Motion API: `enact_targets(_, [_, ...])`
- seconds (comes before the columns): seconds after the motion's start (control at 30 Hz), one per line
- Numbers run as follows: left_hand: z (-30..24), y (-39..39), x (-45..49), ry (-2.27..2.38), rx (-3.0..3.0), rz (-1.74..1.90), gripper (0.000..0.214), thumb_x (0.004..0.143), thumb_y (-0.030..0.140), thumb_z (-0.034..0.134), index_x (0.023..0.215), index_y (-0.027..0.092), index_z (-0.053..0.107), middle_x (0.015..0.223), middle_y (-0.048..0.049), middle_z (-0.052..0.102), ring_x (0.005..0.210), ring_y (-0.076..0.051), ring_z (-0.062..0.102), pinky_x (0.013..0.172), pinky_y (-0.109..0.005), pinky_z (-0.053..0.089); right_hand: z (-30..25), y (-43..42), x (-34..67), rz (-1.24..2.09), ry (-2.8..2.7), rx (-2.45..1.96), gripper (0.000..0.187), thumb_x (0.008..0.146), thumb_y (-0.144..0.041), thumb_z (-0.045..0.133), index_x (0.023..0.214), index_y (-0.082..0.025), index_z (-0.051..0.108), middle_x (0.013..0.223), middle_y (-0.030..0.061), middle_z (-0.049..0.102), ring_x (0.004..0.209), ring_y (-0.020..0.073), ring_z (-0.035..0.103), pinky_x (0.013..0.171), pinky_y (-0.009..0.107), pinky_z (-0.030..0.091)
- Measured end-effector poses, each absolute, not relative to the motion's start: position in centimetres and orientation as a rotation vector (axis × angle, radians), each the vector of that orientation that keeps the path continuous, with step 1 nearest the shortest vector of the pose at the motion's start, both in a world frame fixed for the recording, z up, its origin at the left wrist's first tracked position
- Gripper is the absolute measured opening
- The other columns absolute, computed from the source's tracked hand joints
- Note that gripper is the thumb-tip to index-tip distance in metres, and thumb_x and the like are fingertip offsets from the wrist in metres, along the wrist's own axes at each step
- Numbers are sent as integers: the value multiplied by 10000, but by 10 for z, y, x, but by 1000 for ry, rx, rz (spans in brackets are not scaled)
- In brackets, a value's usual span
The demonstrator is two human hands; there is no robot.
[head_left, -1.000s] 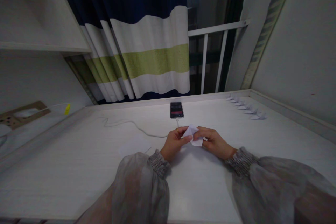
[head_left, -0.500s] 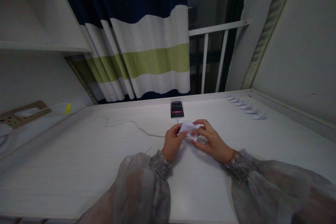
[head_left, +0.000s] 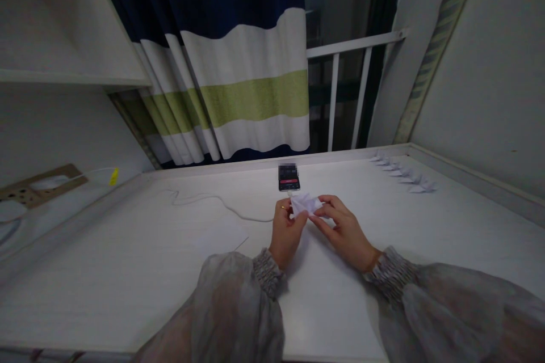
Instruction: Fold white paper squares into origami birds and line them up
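Note:
A small folded piece of white paper [head_left: 305, 203] is held between both hands over the white desk. My left hand [head_left: 288, 232], with a ring on one finger, grips its left side, the thumb pressing on the near edge. On the right side, my right hand [head_left: 343, 229] pinches the paper between thumb and fingers. The two thumbs come close together at the near edge. Several folded white paper cranes [head_left: 404, 173] stand in a row at the far right of the desk.
A phone [head_left: 289, 177] lies beyond the hands, plugged into a white cable [head_left: 221, 199] that runs left across the desk [head_left: 149, 278]. Left of my left hand lies a white paper sheet [head_left: 223, 237]. A socket strip [head_left: 40, 187] is at the left wall; a curtain [head_left: 255, 93] hangs behind.
My right thumb and fingers have drawn in toward my left thumb at the paper's near edge. The paper has turned and shows different folds. My left hand has shifted slightly right.

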State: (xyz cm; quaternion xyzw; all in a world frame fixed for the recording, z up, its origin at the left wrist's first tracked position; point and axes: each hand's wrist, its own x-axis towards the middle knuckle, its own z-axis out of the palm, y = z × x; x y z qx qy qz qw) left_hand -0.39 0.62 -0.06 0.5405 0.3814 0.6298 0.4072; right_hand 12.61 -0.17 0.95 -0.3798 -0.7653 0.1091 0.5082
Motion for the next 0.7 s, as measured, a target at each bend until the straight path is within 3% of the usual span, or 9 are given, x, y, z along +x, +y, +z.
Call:
enact_targets(0.17, [7, 4, -9, 838, 1335, 1365, 454, 611, 208, 654, 1039, 147, 515, 940, -59, 586, 824, -148, 541, 760, -272, 411, 12, 0, 131, 272, -1953, -809, 85, 777, -186, 505, 772, -176, 590, 907, 73, 487, 874, 166, 518, 755, 302, 457])
enact_targets(0.3, [5, 7, -11, 823, 1266, 1346, 410, 600, 228, 673, 982, 141, 552, 921, -53, 611, 832, -153, 546, 771, -275, 411, 10, 4, 137, 235, -1985, -800, 101, 754, -188, 543, 840, -180, 595, 914, 73, 490, 878, 166, 513, 763, 297, 454])
enact_targets(0.5, [-1, 11, -12, 751, 1170, 1333, 382, 586, 233, 688, 942, 134, 590, 890, -53, 626, 815, -153, 550, 783, -289, 411, 8, 9, 146, 120, -2068, -740, 117, 778, -169, 498, 817, -190, 607, 794, 57, 553, 689, 130, 546, 585, 243, 467])
enact_targets(0.7, [-1, 13, -10, 687, 1090, 1305, 306, 595, 248, 682, 861, 111, 616, 820, -56, 633, 777, -152, 552, 752, -292, 422, 10, 5, 146, 137, -2033, -743, 108, 783, -180, 499, 797, -189, 606, 789, 53, 651, 730, 133, 607, 652, 237, 491])
